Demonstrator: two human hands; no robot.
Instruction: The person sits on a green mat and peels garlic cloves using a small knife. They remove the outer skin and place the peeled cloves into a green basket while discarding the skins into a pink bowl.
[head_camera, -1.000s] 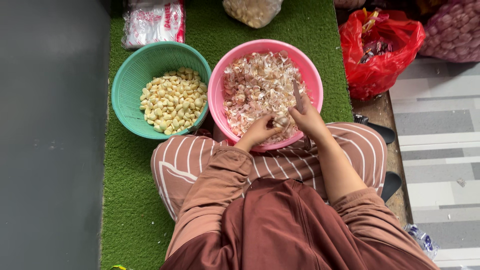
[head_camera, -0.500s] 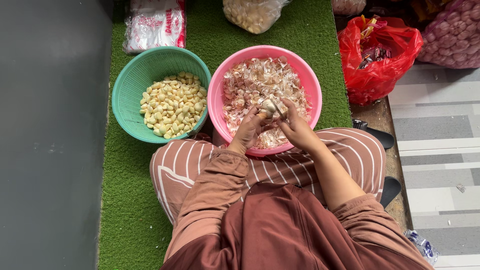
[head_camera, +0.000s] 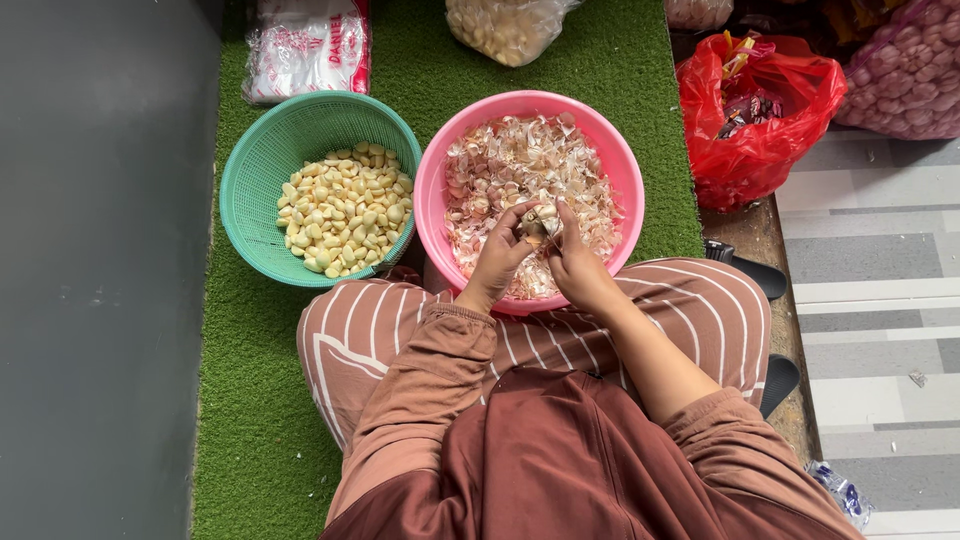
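Garlic piece (head_camera: 540, 222), small, pale and partly skinned, sits pinched between both hands directly above the round pink plastic bowl (head_camera: 436, 190). The left hand (head_camera: 497, 255) curls its fingers (head_camera: 519, 212) narrowly around the left side of the piece; the right hand (head_camera: 577, 262) closes thumb and fingertips on its right side. Both hands touch each other at the fingertips, and both wrists lie over the near rim of the bowl.

The pink bowl holds a loose heap of papery white and pinkish garlic skins (head_camera: 500, 160) and rests against the striped trousers (head_camera: 690, 310) of the seated person. The brown long sleeves (head_camera: 430, 380) are pushed back from the wrists.

Just beside the bowl, to the left and touching it at the rim, stands a round green plastic mesh basket (head_camera: 255, 170) filled with peeled cream-coloured garlic cloves (head_camera: 345, 205). Both containers stand on a green artificial-grass mat (head_camera: 250, 400).

Beyond the basket lies a clear plastic bag with red print (head_camera: 305, 45). Beyond the bowl lies a clear bag of pale cloves (head_camera: 505, 28). To the right, off the mat, sits an open red plastic bag (head_camera: 760, 130), and at the far right corner a pink net sack of garlic bulbs (head_camera: 905, 70). Black sandals (head_camera: 745, 268) lie near the right knee.
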